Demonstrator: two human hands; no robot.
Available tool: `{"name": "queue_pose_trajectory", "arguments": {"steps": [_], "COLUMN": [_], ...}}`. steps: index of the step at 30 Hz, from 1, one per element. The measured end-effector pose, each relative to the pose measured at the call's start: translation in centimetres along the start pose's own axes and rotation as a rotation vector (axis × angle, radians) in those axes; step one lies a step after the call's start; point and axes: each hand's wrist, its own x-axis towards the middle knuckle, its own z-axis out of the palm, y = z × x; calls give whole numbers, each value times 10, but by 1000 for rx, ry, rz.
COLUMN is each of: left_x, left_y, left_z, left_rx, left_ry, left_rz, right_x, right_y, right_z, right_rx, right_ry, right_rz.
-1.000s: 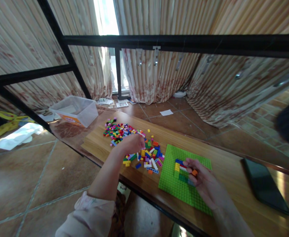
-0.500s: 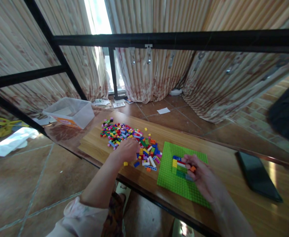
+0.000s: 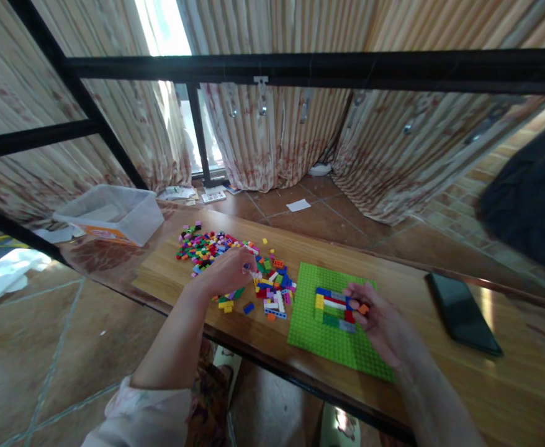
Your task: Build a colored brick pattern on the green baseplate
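A green baseplate [image 3: 314, 329] lies on the wooden table, with a small block of coloured bricks [image 3: 331, 307] built on it. My right hand [image 3: 377, 320] rests on the plate beside that block, fingers curled round a small orange brick [image 3: 363, 308]. My left hand [image 3: 228, 270] hovers over the loose pile of coloured bricks [image 3: 216, 248] to the left of the plate. Its fingertips are pinched together at a small pale brick at the pile's near side.
A clear plastic tub [image 3: 112, 214] stands at the table's far left. A black phone [image 3: 461, 313] lies to the right of the plate. Black metal frame bars [image 3: 300, 65] cross overhead. Curtains and tiled floor lie beyond the table.
My left hand has shifted a little over the pile and now pinches at a pale brick. My right hand stays on the plate with the orange brick. The view has panned slightly.
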Motion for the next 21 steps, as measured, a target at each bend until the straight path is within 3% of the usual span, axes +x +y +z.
{"name": "queue_pose_trajectory", "arguments": {"steps": [4,8,12,17,21], "left_x": [5,9,11,12,12], "left_y": [7,12,13,10,6], "left_z": [3,8,11,13,14], "left_rx": [-43,-50,-35,2,31], "left_ry": [22,4,12,-7,-15], "left_rz": [49,-3,-49,-78,-126], "right_x": [2,3,1,-4,-3], "right_y": [2,4,4,2,6], "right_z": [-3,-7,-10,-11,-13], "right_rx": [5,25,41,-74,-186], "right_ry": [0,40,-56,-156,-104], "right_rz": [-9,-21,-27,-42,-45]}}
